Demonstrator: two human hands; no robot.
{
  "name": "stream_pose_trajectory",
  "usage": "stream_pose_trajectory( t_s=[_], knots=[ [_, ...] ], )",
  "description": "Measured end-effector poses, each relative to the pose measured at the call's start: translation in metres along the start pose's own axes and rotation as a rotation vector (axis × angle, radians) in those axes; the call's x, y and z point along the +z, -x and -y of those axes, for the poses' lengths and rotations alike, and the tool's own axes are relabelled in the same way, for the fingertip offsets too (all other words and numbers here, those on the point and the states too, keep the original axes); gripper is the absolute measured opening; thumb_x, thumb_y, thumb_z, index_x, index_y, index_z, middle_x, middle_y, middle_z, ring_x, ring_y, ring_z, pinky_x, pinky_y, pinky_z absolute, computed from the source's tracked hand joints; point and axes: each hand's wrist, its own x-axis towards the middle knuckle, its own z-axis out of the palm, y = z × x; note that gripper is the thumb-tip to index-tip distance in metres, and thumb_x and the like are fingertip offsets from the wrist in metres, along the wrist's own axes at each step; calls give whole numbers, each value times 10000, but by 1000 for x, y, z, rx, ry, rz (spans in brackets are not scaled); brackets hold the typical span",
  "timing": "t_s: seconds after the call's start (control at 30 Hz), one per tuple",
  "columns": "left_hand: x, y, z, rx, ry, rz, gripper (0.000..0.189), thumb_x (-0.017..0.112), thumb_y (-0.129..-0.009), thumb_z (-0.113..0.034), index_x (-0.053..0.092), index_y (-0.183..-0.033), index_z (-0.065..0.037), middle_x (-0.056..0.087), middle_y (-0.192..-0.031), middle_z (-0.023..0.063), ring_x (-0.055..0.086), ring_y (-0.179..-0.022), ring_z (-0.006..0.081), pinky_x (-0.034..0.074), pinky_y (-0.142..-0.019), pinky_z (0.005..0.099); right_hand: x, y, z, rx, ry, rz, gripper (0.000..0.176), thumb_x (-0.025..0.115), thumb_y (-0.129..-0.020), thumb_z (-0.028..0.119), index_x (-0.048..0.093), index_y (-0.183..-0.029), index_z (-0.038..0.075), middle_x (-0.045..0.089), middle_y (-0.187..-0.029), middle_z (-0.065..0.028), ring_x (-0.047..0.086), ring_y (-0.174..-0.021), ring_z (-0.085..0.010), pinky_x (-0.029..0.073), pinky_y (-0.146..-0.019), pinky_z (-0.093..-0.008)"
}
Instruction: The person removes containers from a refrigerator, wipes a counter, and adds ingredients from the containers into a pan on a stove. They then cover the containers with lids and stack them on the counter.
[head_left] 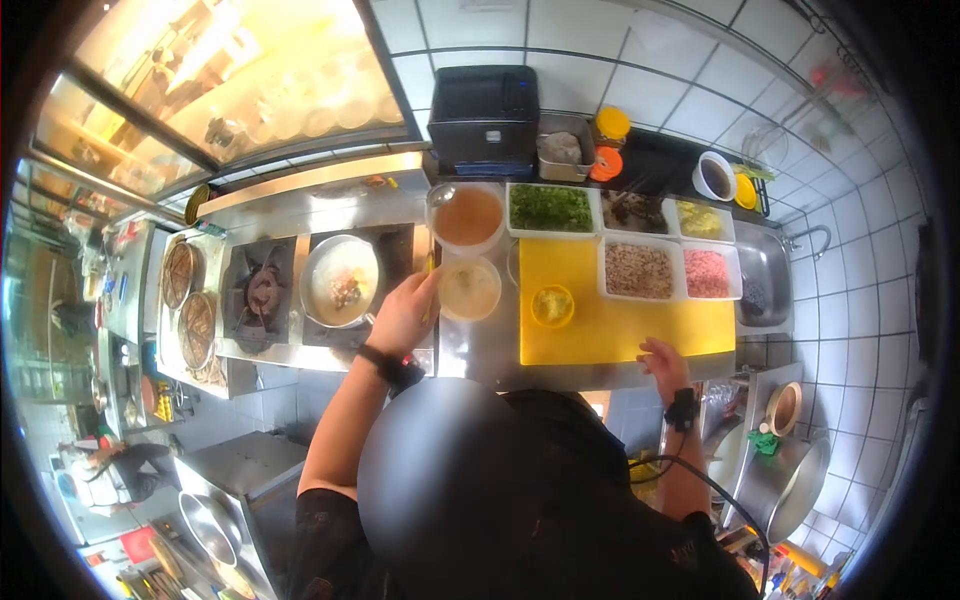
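Left hand: fingers closed around a slim yellow tool, probably a handle, though the view is small and its far end is hard to read. The tool lies between the pan and the tub of pale liquid, just beside the tub's rim.

Right hand: released, fingers loosely bent, at the near edge of the yellow board. Nothing seen in its grasp.

Pan: on the stove, pale inside, with a small heap of pinkish and brown bits. Second burner alongside, to the left.

Tub of orange-brown liquid: just beyond the pale one, a metal ladle or spoon at its rim.

On the board: small yellow bowl with pale yellow contents; the tray of brown bits and the tray of pink bits side by side at its far right. Chopped greens in a white tray behind the board.
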Motion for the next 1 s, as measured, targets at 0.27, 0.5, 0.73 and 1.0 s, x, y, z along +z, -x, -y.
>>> stream_pose_trajectory(
  t_s=[0.27,0.5,0.73,1.0],
  knots=[
    [60,-46,11,-102,51,12,343,610,-911,-96,604,-1247,-27,664,-1024,218,661,-902,390,536,-794,425,-29,44,-39,144,-117,-170,394,601,-946,52,551,-1335,19,666,-1205,-128,686,-1022,-213,539,-758,-288],
    [58,-49,-7,-599,912,-261,249,567,-963,-75,630,-1167,53,702,-909,176,711,-820,235,582,-731,325,-31,46,-53,152,-125,-167,366,621,-941,70,579,-1300,11,670,-1189,-119,688,-997,-196,543,-753,-286],
    [3,-33,-11,-843,1243,-410,305,540,-973,-110,548,-1211,82,665,-972,211,703,-843,291,605,-783,378,-21,20,-52,144,-139,-108,387,633,-941,88,570,-1315,16,676,-1177,-113,687,-980,-180,544,-756,-284],
    [-84,20,-21,-759,1160,-610,356,480,-1002,-163,525,-1257,81,680,-1016,242,707,-876,299,588,-830,394,3,-6,-35,107,-69,-6,393,624,-938,75,564,-1323,18,675,-1189,-120,688,-985,-180,542,-752,-276]
  ],
)
